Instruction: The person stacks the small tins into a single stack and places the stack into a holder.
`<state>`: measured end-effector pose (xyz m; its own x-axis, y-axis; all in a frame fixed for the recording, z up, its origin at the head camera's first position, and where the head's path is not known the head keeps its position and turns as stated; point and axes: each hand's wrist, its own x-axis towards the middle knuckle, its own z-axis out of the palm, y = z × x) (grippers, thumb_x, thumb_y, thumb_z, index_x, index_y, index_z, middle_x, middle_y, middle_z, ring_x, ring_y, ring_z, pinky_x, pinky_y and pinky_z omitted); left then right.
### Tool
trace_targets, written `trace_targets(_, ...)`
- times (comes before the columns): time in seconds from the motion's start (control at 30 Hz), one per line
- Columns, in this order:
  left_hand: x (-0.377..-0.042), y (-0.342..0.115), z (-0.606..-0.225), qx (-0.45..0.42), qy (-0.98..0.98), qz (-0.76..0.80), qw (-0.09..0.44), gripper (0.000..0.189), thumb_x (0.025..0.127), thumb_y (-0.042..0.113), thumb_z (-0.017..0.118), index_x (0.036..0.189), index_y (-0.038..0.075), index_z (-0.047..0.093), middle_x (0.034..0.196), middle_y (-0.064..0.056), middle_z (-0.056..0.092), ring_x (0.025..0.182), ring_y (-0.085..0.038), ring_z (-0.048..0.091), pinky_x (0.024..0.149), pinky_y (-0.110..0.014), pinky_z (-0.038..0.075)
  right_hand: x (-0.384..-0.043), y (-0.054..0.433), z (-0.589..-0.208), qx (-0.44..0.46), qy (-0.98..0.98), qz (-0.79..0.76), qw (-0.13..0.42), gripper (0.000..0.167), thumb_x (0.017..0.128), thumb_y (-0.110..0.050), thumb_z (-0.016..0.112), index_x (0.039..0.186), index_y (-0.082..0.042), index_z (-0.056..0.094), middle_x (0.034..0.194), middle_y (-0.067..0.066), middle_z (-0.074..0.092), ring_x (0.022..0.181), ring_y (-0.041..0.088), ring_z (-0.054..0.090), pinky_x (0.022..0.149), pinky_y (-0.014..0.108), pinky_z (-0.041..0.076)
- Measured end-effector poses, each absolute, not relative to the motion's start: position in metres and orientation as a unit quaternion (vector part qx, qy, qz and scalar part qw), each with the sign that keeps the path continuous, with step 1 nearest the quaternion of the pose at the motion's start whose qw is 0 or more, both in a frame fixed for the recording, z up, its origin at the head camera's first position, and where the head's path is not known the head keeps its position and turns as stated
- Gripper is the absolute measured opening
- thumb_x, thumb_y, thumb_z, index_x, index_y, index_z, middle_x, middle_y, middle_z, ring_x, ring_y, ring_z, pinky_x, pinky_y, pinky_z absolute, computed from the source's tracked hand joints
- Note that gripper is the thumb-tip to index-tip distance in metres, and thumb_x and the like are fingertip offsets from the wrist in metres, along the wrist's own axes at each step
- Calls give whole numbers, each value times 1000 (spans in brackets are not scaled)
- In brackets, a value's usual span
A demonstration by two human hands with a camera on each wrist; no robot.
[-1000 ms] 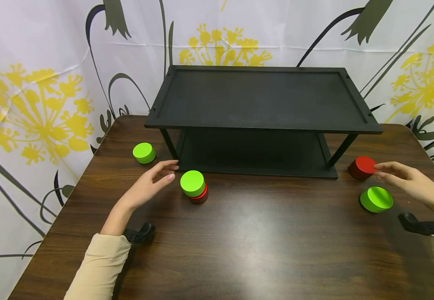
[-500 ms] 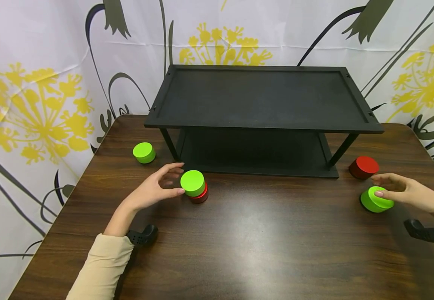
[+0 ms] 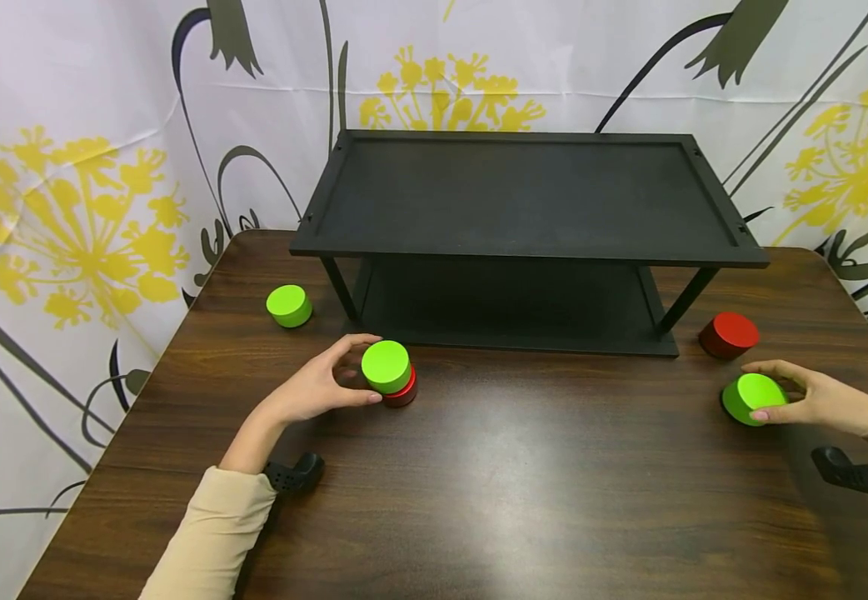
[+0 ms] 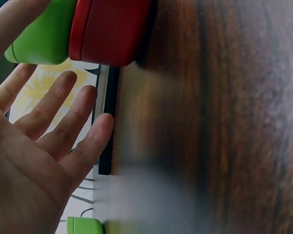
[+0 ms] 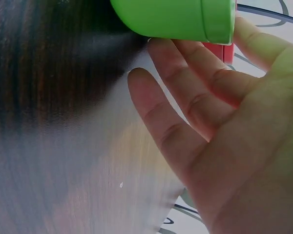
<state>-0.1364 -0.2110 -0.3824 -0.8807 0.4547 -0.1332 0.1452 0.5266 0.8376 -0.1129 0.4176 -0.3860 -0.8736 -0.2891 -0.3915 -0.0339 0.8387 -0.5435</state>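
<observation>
In the head view, a green round lidded container (image 3: 386, 366) sits on top of a red one (image 3: 402, 393), left of centre. My left hand (image 3: 321, 387) is at this stack, thumb and forefinger spread at its left side. The left wrist view shows the other fingers (image 4: 71, 119) extended beneath the green (image 4: 44, 36) and red (image 4: 110, 34) containers. On the right, my right hand (image 3: 816, 400) reaches around another green container (image 3: 752, 398) on the table, thumb at the front, forefinger behind. Its fingers (image 5: 185, 97) look straight in the right wrist view.
A black two-level shelf (image 3: 516, 196) stands at the back of the brown wooden table (image 3: 539, 483). One red container (image 3: 729, 335) is behind my right hand; a further green one (image 3: 289, 306) stands left of the shelf. A flowered curtain (image 3: 104, 100) hangs behind.
My left hand has moved right and toward me, up to the stack. My right hand has shifted from beside the red container to the green one nearer me. The containers have not moved.
</observation>
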Motion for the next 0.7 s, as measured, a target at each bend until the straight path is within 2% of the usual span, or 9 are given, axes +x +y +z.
trace_targets(0.17, -137, -209, -386, 185, 852, 458, 172, 71, 81, 18, 77, 139, 11, 37, 133, -13, 52, 119, -29, 53, 105, -51, 44, -112, 419, -388, -89, 919, -288, 253, 72, 91, -20, 65, 141, 10, 22, 128, 29, 41, 87, -9, 50, 66, 19, 47)
trace_targets(0.37, -139, -206, -389, 192, 850, 461, 165, 69, 80, 15, 78, 136, 10, 38, 129, -13, 54, 113, -28, 56, 102, -49, 46, -112, 418, -388, -92, 915, -295, 260, 74, 90, -17, 66, 141, 11, 20, 126, 29, 41, 88, 2, 53, 66, 20, 46)
trace_targets(0.5, -139, -203, -390, 195, 848, 466, 162, 69, 79, 13, 78, 135, 9, 38, 129, -14, 54, 112, -28, 58, 101, -47, 48, -112, 415, -385, -87, 916, -293, 260, 74, 89, -16, 66, 140, 11, 21, 123, 26, 44, 86, 2, 52, 65, 20, 45)
trace_targets(0.6, -140, -201, -390, 196, 847, 467, 163, 70, 79, 13, 78, 135, 9, 37, 128, -14, 54, 112, -27, 58, 101, -46, 48, -112, 414, -386, -90, 919, -297, 243, 72, 87, -13, 67, 138, 13, 23, 118, 20, 47, 83, -5, 48, 65, 18, 44)
trace_targets(0.7, -139, -200, -390, 196, 848, 465, 162, 70, 79, 13, 78, 135, 9, 37, 128, -14, 54, 110, -27, 58, 101, -46, 49, -112, 413, -388, -94, 923, -304, 218, 70, 85, -9, 69, 134, 14, 24, 114, 20, 48, 82, -10, 44, 64, 17, 44)
